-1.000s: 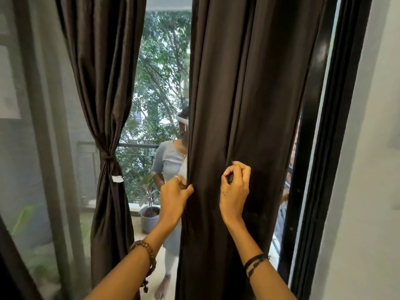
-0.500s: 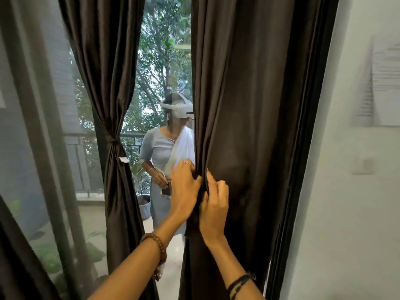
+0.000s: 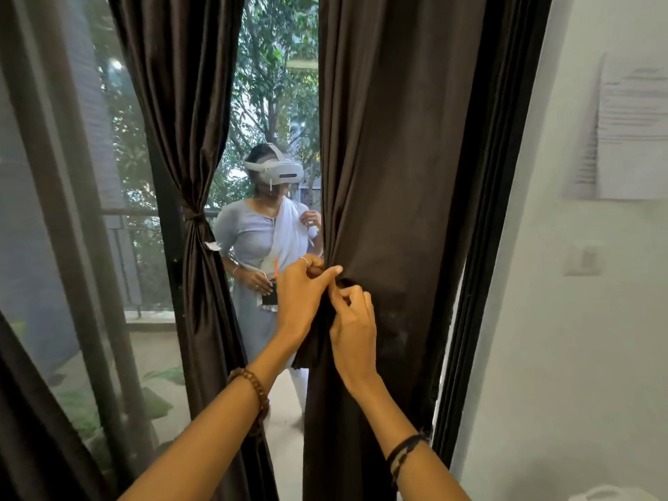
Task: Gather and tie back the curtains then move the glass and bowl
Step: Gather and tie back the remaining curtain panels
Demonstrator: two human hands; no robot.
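A dark brown right curtain (image 3: 405,168) hangs loose in front of me. My left hand (image 3: 302,301) pinches its left edge at about waist height, bunching the folds. My right hand (image 3: 354,327) grips the same bunch of fabric just below and to the right, touching the left hand. The left curtain (image 3: 180,103) is gathered and cinched by a tie (image 3: 195,215) with a small white tag. No glass or bowl is in view.
The window pane reflects a person in a white headset (image 3: 271,226). A black window frame (image 3: 488,247) runs down the right of the curtain. A white wall (image 3: 564,338) with a paper sheet (image 3: 632,128) and a switch (image 3: 582,258) lies right. Sheer netting (image 3: 54,211) hangs left.
My right hand slid left from the middle of the curtain to join the left hand at the edge. The fabric is now more bunched. The view has shifted slightly right.
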